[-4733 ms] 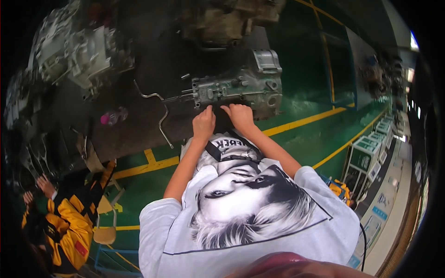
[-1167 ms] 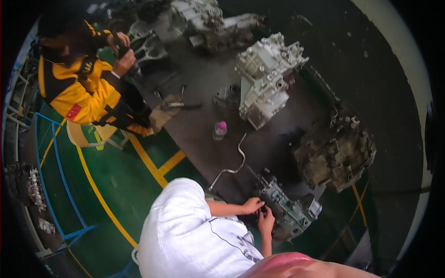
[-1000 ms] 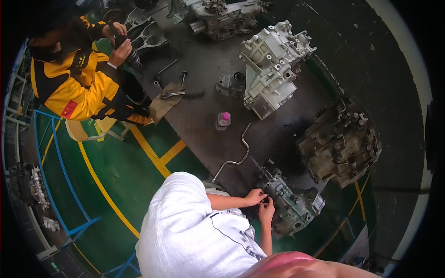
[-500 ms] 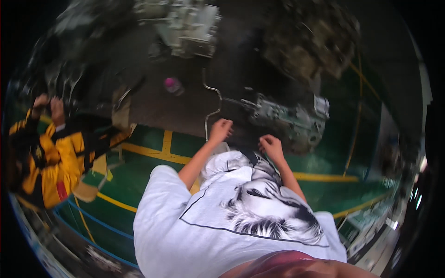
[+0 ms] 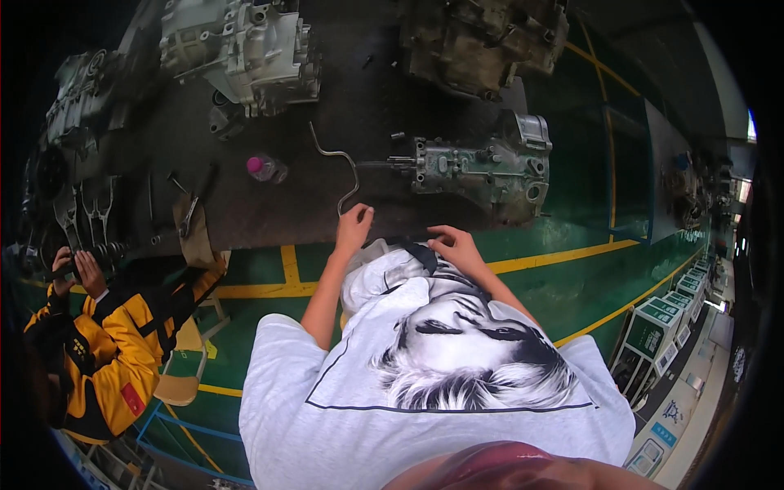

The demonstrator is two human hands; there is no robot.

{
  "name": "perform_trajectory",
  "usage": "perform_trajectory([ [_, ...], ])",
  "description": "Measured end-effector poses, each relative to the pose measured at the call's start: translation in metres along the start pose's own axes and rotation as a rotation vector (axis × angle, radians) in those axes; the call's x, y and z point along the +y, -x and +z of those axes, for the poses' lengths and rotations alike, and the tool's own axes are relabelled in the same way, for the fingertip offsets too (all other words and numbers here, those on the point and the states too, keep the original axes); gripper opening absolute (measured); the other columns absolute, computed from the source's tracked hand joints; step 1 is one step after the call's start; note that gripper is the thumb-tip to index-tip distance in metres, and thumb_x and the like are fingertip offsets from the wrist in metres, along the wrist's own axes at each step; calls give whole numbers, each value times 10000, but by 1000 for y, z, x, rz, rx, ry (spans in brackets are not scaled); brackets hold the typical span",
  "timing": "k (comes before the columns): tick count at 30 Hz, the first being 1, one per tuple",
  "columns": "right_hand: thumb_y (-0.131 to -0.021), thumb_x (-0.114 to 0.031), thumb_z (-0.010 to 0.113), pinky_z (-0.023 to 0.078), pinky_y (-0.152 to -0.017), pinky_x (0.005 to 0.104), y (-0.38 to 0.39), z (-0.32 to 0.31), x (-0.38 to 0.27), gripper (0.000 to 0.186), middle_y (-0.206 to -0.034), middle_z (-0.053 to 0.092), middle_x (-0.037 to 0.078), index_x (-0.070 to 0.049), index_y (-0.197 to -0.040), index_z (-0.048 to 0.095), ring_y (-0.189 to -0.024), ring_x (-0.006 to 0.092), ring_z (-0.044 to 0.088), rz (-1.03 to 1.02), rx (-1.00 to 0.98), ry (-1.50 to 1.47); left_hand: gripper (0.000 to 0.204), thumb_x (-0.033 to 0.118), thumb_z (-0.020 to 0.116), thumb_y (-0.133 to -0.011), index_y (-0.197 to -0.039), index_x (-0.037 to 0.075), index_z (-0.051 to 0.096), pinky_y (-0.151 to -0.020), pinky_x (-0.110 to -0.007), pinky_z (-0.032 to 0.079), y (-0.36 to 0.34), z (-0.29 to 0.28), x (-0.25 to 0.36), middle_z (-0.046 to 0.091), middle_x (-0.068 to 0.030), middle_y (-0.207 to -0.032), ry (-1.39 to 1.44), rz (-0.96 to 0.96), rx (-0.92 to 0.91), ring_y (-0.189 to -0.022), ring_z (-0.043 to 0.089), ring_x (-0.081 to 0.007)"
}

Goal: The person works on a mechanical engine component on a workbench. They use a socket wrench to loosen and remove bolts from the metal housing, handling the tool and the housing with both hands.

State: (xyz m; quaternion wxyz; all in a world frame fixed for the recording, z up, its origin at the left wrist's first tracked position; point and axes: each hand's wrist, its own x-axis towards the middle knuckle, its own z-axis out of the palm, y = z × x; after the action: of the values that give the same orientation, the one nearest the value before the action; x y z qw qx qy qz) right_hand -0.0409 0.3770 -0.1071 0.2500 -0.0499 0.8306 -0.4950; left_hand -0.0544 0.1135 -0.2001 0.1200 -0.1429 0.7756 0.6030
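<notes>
Your hands at the bench edge
Gearbox (image 5: 482, 167) lay just beyond your loosely spread fingers, long axis crosswise; your right hand (image 5: 457, 245) was nearer, left hand (image 5: 353, 227) by the bent rod (image 5: 341, 167).

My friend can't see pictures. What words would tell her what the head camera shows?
A person in a white printed shirt rests both hands, left hand and right hand, at the edge of a dark workbench beside a grey gearbox and a bent metal rod. Another person in a yellow jacket works nearby.

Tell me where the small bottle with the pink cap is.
In the head view the bottle with the pink cap lies on the dark workbench, left of the bent metal rod and below the pale gearbox housing.
</notes>
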Motion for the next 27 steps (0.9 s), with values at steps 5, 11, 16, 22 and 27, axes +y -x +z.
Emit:
perform_trajectory([
  [5, -839, -230, 683, 503, -598, 327, -27, -26, 17, 418, -717, 662, 108, 30, -1143, 561, -631, 166, 643, 261, 476, 9, 244, 234, 567, -902, -874, 4, 644, -588, -325, 488, 16, -35, -40, 641, -111, -651, 59, -106, 160, -599, 641, -191],
  [11, -849, -250, 672, 506, -628, 349, -49, -37, 30, 565, -735, 667, 155, 119, -1222, 461, -624, 243, 656, 237, 369, 278, 227, 235, 577, -879, -869, 20, 651, -607, -338, 500, 23, -59, -58, 659, -131, -682, 54, -124, 308, -641, 665, -228],
  [16, -849, -257, 664, 507, -631, 371, -53, -44, 23, 362, -706, 659, 151, 73, -965, 576, -634, 277, 655, 173, 282, 470, 208, 180, 580, -888, -882, -21, 632, -571, -291, 497, 39, -65, -70, 650, -100, -682, 190, -201, 395, -590, 635, -165],
  [22, -849, -319, 647, 506, -672, 422, -50, -43, -13, 371, -745, 669, 171, 40, -933, 605, -733, 353, 656, 280, 309, 555, 223, 204, 569, -884, -883, -12, 627, -543, -299, 504, 81, -63, -124, 646, -96, -673, 345, -534, 395, -546, 615, -159],
  [27, -850, -331, 633, 508, -728, 440, -55, -40, -8, 353, -796, 678, 180, 12, -933, 637, -795, 365, 659, 107, 120, 591, 237, 218, 568, -872, -896, -10, 633, -493, -303, 501, 154, -58, -193, 649, -107, -690, 84, -732, 480, -564, 628, -184],
])
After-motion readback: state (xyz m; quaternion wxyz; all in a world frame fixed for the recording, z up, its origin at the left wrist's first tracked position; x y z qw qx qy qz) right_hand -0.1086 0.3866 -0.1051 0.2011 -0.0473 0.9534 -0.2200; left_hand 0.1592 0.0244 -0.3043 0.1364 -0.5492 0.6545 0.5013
